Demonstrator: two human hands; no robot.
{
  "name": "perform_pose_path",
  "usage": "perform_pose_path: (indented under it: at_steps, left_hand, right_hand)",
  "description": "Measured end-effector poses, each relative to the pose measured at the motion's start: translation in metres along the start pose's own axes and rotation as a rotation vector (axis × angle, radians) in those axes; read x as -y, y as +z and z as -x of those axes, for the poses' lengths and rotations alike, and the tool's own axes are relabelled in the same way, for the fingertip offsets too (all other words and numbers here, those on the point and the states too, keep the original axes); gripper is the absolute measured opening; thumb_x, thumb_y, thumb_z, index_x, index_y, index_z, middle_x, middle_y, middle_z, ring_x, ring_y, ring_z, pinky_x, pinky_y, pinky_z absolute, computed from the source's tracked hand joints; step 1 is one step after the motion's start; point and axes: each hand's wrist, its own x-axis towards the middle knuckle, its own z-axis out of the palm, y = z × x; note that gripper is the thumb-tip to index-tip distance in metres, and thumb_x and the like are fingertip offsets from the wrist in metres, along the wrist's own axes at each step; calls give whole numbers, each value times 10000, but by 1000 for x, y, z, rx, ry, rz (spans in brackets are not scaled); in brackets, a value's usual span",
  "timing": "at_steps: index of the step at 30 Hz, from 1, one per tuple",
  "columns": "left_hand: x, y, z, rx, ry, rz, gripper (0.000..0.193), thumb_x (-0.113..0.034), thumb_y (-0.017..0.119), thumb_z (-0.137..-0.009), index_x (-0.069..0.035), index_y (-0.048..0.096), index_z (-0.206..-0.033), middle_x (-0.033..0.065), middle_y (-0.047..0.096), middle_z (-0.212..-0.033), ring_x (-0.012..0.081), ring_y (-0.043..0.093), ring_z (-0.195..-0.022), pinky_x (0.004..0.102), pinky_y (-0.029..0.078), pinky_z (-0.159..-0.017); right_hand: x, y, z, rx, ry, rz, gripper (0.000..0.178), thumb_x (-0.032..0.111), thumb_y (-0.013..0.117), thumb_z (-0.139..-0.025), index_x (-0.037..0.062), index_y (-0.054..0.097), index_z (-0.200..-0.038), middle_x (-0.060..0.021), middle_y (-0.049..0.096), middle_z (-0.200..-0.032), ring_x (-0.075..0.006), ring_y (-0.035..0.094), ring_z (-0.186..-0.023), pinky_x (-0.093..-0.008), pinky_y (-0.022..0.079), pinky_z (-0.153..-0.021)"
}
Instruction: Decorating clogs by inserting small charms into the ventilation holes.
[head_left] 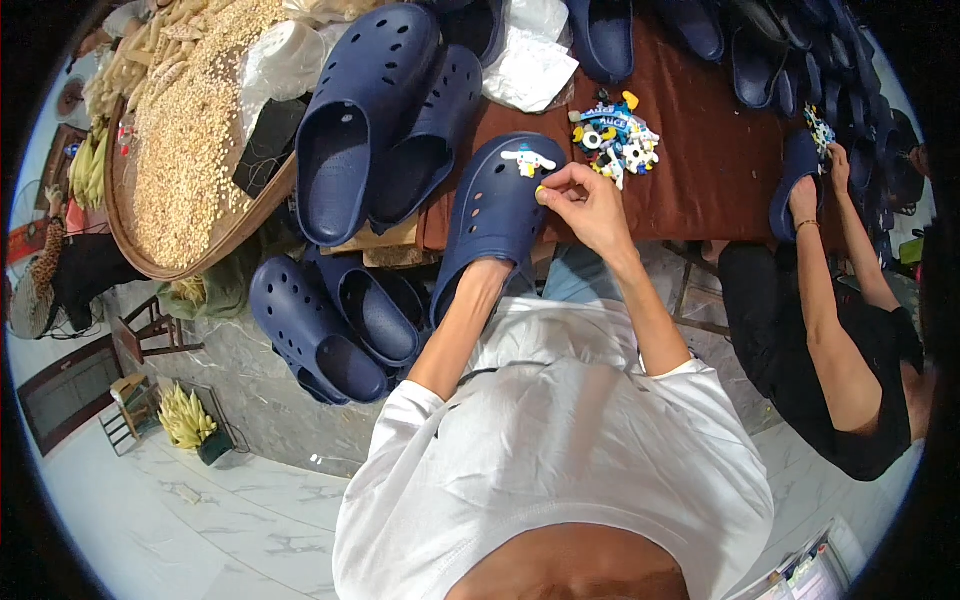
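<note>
A navy clog [482, 236] rests at the table's front edge with its toe pointing away from me. My left hand [486, 274] is pushed into its opening, so the fingers are hidden inside. On the toe sits a white and blue cartoon shoe charm [527, 160] with a bit of yellow. Just right of the clog's upper, my right hand [592, 208] pinches a small yellow piece [542, 195], probably a shoe charm, between thumb and forefinger. Beyond that hand lies a pile of colourful shoe charms [614, 136] on the brown tablecloth [690, 160].
Left of me are several navy clogs [372, 100], some stacked below table height. A wide basket of pale kernels [190, 190] stands farther left, near a white plastic bag [530, 55]. More clogs [755, 65] line the far right, where another person [830, 300] handles a clog.
</note>
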Motion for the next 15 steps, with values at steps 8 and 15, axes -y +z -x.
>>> perform_pose_path:
  at_steps: [8, 15]
  left_hand:
    - [7, 3, -3, -90, -197, 489, 337, -130, 596, -942, -1, 600, -1253, 85, 635, -1219, 150, 606, -1049, 313, 510, -901]
    - [21, -1, -10, -28, -140, 408, 355, -162, 590, -944, -7, 599, -1264, 101, 634, -1229, 174, 610, -1067, 327, 502, -920]
  right_hand:
    - [6, 8, 7, -2, -12, -25, 200, 80, 741, -856, 10, 632, -1008, -7, 639, -863, -45, 586, -735, -201, 497, -662]
    - [7, 7, 1, 43, -99, 15, 288, 109, 780, -817, 0, 611, -1023, -29, 584, -843, -66, 566, -692, -227, 501, -634]
